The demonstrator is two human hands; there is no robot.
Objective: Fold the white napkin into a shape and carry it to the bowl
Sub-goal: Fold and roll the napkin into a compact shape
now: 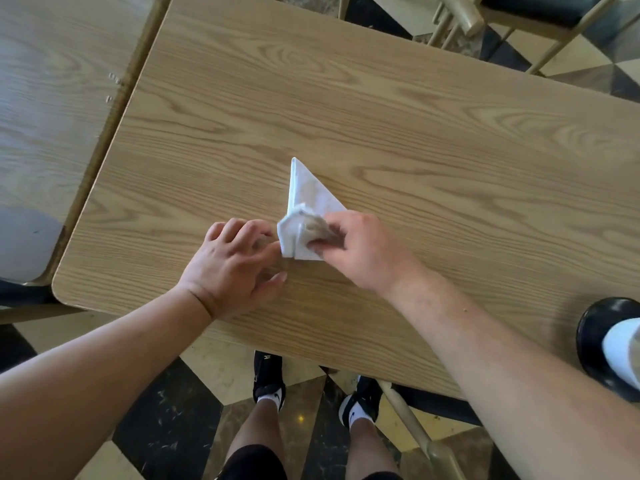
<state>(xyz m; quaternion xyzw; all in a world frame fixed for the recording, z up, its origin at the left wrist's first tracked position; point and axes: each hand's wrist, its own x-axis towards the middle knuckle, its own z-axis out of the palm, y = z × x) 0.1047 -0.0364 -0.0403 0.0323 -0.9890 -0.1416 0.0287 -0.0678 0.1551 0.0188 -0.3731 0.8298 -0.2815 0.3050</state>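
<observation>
The worktop [381,109] is pale wood-grain laminate, smooth with a soft sheen. The napkin [308,195] looks like thin white cloth or paper, matt and creased. The bowl [592,337] is glossy black. The floor [173,410] is polished, marbled tile.

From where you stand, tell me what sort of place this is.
Probably a restaurant or cafe dining room. Two wood-grain tables stand side by side, gold-framed chairs with dark seats wait beyond, the floor is checkered tile, and a black bowl sits at the table's edge while both hands fold a white napkin.
</observation>
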